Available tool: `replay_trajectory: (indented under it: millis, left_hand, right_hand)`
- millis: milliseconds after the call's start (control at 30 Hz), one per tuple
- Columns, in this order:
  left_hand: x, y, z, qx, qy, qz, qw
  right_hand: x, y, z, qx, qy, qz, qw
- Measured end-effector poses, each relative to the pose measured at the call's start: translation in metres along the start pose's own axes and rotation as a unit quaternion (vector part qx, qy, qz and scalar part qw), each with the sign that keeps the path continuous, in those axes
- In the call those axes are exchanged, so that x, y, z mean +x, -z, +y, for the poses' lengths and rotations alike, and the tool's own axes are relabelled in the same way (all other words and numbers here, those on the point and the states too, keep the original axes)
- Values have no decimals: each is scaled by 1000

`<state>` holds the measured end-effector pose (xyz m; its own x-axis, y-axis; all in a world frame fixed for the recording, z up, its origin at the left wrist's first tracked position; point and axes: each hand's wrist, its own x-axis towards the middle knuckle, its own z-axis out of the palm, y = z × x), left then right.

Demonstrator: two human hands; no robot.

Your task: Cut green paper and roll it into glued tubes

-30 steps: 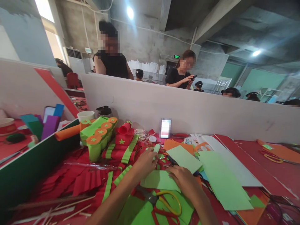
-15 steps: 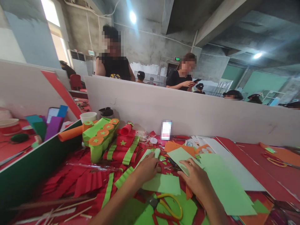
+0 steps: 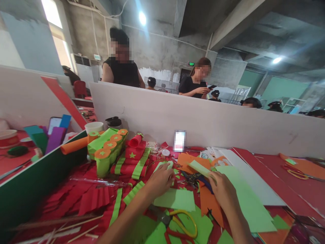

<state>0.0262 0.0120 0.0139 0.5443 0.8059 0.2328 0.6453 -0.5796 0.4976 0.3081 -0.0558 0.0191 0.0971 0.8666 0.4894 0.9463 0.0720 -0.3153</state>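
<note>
My left hand [image 3: 160, 181] has its fingers curled over a piece of light green paper [image 3: 166, 165]. Much of that piece is hidden under the hand. In my right hand [image 3: 222, 185], a light green paper sheet [image 3: 199, 168] is pinched at its near end and seen almost edge-on. Between my forearms lies another light green sheet [image 3: 177, 200], flat on the table. Below it are scissors [image 3: 186, 225] with red and yellow handles, on brighter green paper [image 3: 203, 220]. A larger light green sheet [image 3: 243, 193] lies beside my right hand.
Left stand a green and orange paper model [image 3: 103, 162] and red paper rolls [image 3: 133, 159] with green bands. Pleated red paper [image 3: 93, 200] and thin sticks [image 3: 83, 232] lie in front. A phone [image 3: 179, 140] leans on the white partition [image 3: 215, 123]. Two people stand beyond it.
My right hand has moved slightly right and tilted its light green sheet nearly edge-on, uncovering dark tools and orange paper beneath. My left hand has stayed almost in place.
</note>
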Motion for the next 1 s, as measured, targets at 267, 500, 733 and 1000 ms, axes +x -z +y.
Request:
replay_trajectory:
  millis: [267,500,733,1000]
  left_hand:
    - [2,10,15,-186,-7,59,981]
    - [6,21,24,-542,-11,-26,840]
    - [8,29,21,-562,-14,9,827]
    - [1,25,21,-407,-53,-72,909]
  right_hand:
    - [-1,19,-16,396,-137,98,903]
    - [-4,20,-35,490,-96,-51,865]
    - [1,20,-48,472,-13,-93,877]
    - [-2,15,-51,453,-33,-61,889]
